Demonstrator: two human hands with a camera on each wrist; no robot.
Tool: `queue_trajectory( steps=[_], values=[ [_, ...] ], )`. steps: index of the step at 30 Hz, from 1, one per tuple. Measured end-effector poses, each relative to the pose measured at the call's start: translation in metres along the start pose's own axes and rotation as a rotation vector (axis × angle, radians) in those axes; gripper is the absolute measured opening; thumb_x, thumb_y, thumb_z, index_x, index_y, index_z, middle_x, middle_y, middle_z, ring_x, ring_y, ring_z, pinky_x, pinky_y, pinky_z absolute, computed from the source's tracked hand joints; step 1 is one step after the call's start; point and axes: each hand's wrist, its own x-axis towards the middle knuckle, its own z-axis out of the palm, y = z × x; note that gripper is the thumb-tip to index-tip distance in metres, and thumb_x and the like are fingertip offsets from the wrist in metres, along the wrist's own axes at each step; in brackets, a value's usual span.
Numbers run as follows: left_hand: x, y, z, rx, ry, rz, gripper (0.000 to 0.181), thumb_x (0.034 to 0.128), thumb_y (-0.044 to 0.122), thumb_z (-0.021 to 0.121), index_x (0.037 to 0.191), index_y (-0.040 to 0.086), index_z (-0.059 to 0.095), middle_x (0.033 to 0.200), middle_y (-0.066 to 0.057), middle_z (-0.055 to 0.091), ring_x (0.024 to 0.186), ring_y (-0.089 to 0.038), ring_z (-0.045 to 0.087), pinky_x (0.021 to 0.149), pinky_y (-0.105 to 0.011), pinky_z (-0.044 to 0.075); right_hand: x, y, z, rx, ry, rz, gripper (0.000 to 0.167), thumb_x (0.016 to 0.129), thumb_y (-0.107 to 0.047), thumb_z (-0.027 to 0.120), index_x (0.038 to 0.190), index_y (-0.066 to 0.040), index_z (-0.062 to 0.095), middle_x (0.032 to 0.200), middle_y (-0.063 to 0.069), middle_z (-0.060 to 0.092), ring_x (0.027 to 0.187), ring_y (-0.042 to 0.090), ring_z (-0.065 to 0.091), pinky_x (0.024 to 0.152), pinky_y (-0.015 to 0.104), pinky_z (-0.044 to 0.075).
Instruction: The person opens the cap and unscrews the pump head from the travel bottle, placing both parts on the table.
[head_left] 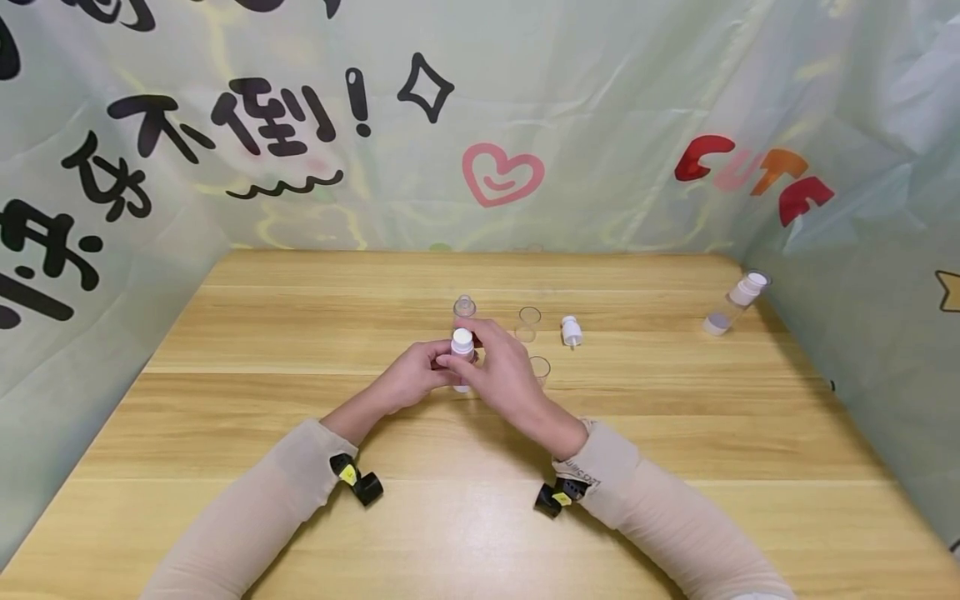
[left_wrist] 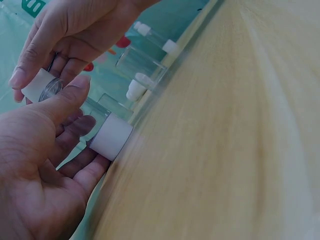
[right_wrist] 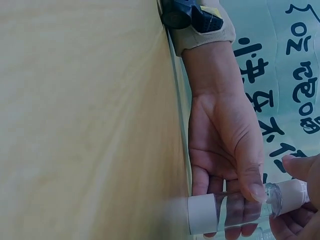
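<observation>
A slim clear bottle with a white base (right_wrist: pixel 202 215) stands upright on the table between the two hands. My left hand (head_left: pixel 414 372) grips its clear body, thumb on one side and fingers behind, as the right wrist view shows. The bottle carries a white top (head_left: pixel 462 340) with a collar. My right hand (head_left: pixel 504 367) pinches that top between thumb and fingers; its other fingers are partly hidden. Just beyond the hands stands a clear dome-ended cap (head_left: pixel 464 307).
Right of the hands are a clear cylinder (head_left: pixel 529 316), a second one (head_left: pixel 539 367) partly behind the right hand, and a white pump head (head_left: pixel 572 331). Another white-topped clear bottle (head_left: pixel 737 303) stands near the table's far right edge. A printed curtain (head_left: pixel 600 125) borders the table.
</observation>
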Motion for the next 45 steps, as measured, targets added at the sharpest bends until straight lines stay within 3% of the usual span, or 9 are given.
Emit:
queue_trajectory(
  steps=[16, 30, 40, 45],
  values=[
    [0.000, 0.000, 0.000, -0.044, -0.022, 0.010, 0.045, 0.0883, 0.009, 0.074, 0.131, 0.002, 0.061, 0.126, -0.011, 0.064, 0.112, -0.022, 0.063, 0.089, -0.030, 0.054, 0.000, 0.008, -0.002, 0.048, -0.004, -0.019, 0.036, 0.084, -0.020, 0.079, 0.114, -0.006, 0.067, 0.105, 0.007, 0.070, 0.094, 0.022, 0.068, 0.080, 0.039, 0.058],
    [0.001, 0.001, 0.000, -0.017, -0.039, 0.015, 0.046, 0.0879, 0.014, 0.075, 0.130, 0.004, 0.062, 0.127, -0.008, 0.064, 0.113, -0.020, 0.062, 0.091, -0.029, 0.053, 0.004, 0.008, -0.007, 0.080, -0.061, -0.008, 0.027, 0.084, -0.019, 0.078, 0.108, -0.009, 0.070, 0.099, 0.004, 0.072, 0.094, 0.021, 0.070, 0.081, 0.038, 0.058],
    [0.001, 0.001, -0.001, -0.005, -0.058, 0.046, 0.043, 0.0891, 0.017, 0.074, 0.129, 0.005, 0.063, 0.126, -0.006, 0.065, 0.108, -0.018, 0.064, 0.089, -0.030, 0.054, 0.007, 0.012, -0.010, 0.157, -0.108, -0.003, 0.030, 0.083, -0.017, 0.079, 0.109, -0.005, 0.071, 0.100, 0.005, 0.073, 0.097, 0.021, 0.069, 0.083, 0.036, 0.058],
    [0.000, 0.002, -0.001, -0.005, -0.063, 0.038, 0.040, 0.0892, 0.019, 0.074, 0.126, 0.007, 0.064, 0.121, -0.005, 0.067, 0.106, -0.018, 0.065, 0.089, -0.031, 0.054, 0.009, 0.015, -0.015, 0.216, -0.181, 0.022, 0.037, 0.084, -0.015, 0.079, 0.117, -0.003, 0.068, 0.105, 0.005, 0.071, 0.099, 0.020, 0.068, 0.086, 0.037, 0.056]
  ],
)
